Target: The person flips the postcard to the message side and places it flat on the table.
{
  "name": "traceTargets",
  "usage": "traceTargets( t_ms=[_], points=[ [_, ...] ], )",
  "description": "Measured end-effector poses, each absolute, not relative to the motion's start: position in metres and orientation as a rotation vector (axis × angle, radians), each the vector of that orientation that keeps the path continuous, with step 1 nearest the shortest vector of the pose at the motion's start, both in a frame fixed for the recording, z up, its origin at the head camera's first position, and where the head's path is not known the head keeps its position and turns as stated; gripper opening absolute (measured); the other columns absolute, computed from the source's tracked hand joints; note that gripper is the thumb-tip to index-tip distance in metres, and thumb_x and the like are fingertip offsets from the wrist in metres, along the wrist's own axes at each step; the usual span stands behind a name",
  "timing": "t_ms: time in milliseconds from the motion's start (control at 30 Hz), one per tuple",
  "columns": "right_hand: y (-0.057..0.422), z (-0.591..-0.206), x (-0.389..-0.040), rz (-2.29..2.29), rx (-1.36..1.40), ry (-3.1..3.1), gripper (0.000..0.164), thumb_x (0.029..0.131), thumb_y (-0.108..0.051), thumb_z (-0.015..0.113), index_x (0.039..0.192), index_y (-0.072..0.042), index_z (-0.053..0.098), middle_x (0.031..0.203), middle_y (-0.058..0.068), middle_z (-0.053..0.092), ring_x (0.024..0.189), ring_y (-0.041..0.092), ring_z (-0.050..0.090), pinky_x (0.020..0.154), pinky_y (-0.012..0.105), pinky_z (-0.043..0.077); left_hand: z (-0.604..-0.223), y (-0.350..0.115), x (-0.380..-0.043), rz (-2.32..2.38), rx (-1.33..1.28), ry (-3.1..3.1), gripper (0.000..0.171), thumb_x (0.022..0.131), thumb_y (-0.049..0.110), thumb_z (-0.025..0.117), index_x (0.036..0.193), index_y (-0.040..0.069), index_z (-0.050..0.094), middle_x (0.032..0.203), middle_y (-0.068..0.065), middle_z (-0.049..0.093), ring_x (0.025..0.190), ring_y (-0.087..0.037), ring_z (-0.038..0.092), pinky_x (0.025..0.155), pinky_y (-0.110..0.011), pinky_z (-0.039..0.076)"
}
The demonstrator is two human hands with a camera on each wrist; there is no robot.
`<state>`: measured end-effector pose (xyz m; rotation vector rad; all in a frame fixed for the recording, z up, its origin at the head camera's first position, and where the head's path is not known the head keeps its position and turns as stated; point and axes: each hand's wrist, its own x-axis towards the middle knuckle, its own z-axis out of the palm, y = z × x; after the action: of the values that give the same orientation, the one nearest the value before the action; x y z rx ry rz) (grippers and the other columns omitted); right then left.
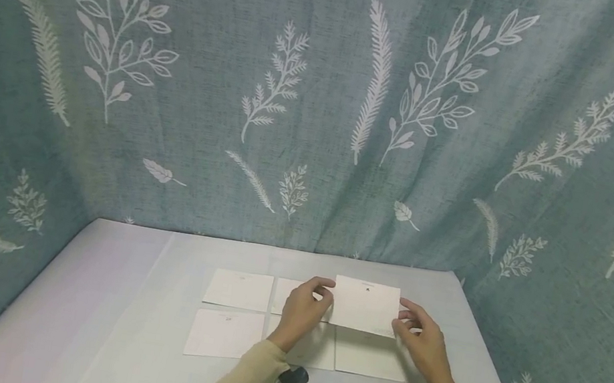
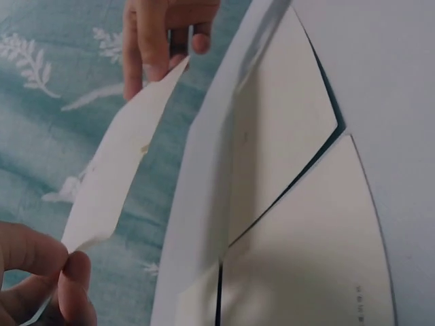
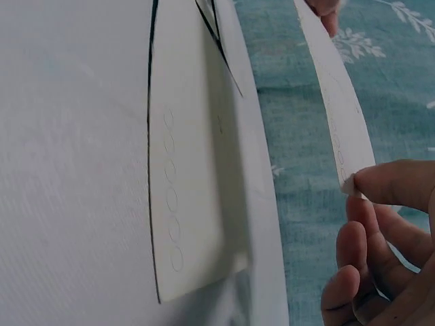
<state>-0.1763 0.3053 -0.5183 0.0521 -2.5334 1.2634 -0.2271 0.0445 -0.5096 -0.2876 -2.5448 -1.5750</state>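
Note:
Both hands hold one off-white rectangular card (image 1: 365,306) up above the table, one at each short end. My left hand (image 1: 301,306) pinches its left edge between thumb and fingers. At the opposite edge, my right hand (image 1: 426,348) has thumb and fingertips closed on a corner. A small dark mark shows near the card's top edge. In the right wrist view the held card (image 3: 345,122) bows slightly and has faint circles along one side. Beneath it lies a similar card (image 1: 370,359), its lower part showing; printed circles run along a card (image 3: 197,170) on the table.
More pale cards lie in two rows: an upper left card (image 1: 238,290), a lower left card (image 1: 225,334), and others partly behind my left arm. The white table (image 1: 127,317) ends at a green leaf-patterned curtain (image 1: 319,119). Dark wrist cameras (image 1: 294,378) sit below both hands.

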Motion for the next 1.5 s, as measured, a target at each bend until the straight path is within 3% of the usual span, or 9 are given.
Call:
traceTargets(
  t_ms=[267,733,933,1300,1500],
  points=[
    [0.31,-0.513,-0.185,1.228,0.017,-2.545,0.044,0.095,-0.017,0.072,0.137,-0.008,0.06,0.111,0.013,0.07,0.095,0.023,0.063,0.077,0.03,0.052,-0.508,0.051,-0.237,-1.543,-0.322,-2.544,0.026,0.091,0.02,0.063,0.114,0.014,0.072,0.094,0.001,0.072,0.05,-0.005,0.047,0.044,-0.022,0.036],
    [0.32,-0.501,-0.206,1.188,0.043,-2.552,0.05,0.096,-0.019,0.071,0.142,-0.007,0.056,0.115,0.014,0.066,0.097,0.025,0.062,0.077,0.033,0.051,-0.495,0.064,-0.253,-1.318,-0.372,-2.598,0.036,0.091,0.021,0.067,0.127,0.018,0.069,0.095,0.004,0.074,0.046,-0.002,0.037,0.043,-0.02,0.033],
    [0.322,-0.5,-0.214,1.172,-0.007,-2.596,0.05,0.097,-0.018,0.069,0.143,-0.004,0.054,0.119,0.018,0.064,0.1,0.03,0.062,0.078,0.038,0.049,-0.499,0.07,-0.256,-1.258,-0.373,-2.646,0.041,0.089,0.021,0.07,0.13,0.017,0.067,0.093,0.006,0.071,0.048,-0.004,0.039,0.046,-0.022,0.036],
    [0.324,-0.517,-0.221,1.191,-0.092,-2.72,0.051,0.095,-0.017,0.069,0.143,-0.004,0.054,0.121,0.015,0.065,0.101,0.026,0.06,0.075,0.032,0.049,-0.506,0.073,-0.258,-1.099,-0.392,-2.784,0.047,0.085,0.022,0.075,0.131,0.013,0.068,0.092,0.006,0.069,0.06,-0.006,0.048,0.052,-0.023,0.041],
    [0.324,-0.523,-0.222,1.129,-0.076,-2.8,0.053,0.093,-0.014,0.07,0.14,0.002,0.054,0.119,0.019,0.063,0.099,0.03,0.063,0.078,0.04,0.052,-0.509,0.075,-0.256,-1.023,-0.432,-2.868,0.052,0.083,0.022,0.079,0.131,0.006,0.066,0.09,0.002,0.067,0.067,-0.009,0.056,0.06,-0.027,0.048]
  ],
)
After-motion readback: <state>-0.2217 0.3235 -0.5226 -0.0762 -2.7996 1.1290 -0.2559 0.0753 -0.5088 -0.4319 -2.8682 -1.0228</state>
